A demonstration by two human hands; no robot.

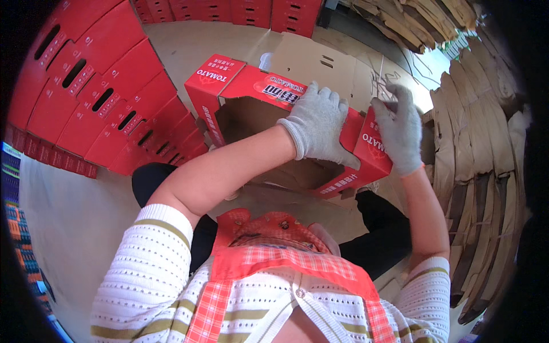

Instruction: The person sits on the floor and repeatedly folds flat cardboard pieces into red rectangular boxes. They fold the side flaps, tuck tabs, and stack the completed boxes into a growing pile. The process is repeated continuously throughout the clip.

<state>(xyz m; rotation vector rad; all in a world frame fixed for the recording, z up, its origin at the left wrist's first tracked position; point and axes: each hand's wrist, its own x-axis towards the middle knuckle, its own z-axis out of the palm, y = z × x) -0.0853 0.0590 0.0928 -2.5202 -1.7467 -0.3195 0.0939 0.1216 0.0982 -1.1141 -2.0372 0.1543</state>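
Observation:
A red cardboard box (pixel 258 81) with white print stands before me, its brown inside showing through the open top. A brown cardboard lid flap (pixel 320 60) rises from its far side. My left hand (pixel 320 117), in a grey knitted glove, lies across the right part of the box. Its fingers bend over the far rim and its thumb stretches toward the right end. At the far right corner my gloved right hand (pixel 401 131) is closed around the red end panel, fingers bent at the top. Its palm side and part of that corner are hidden.
Stacked red cartons (pixel 86 86) with oval hand holes rise on the left, and more red cartons (pixel 229 10) line the back. Bundles of flat brown cardboard (pixel 477 131) stand close on the right. My dark-clad legs (pixel 380 220) flank the box's near side.

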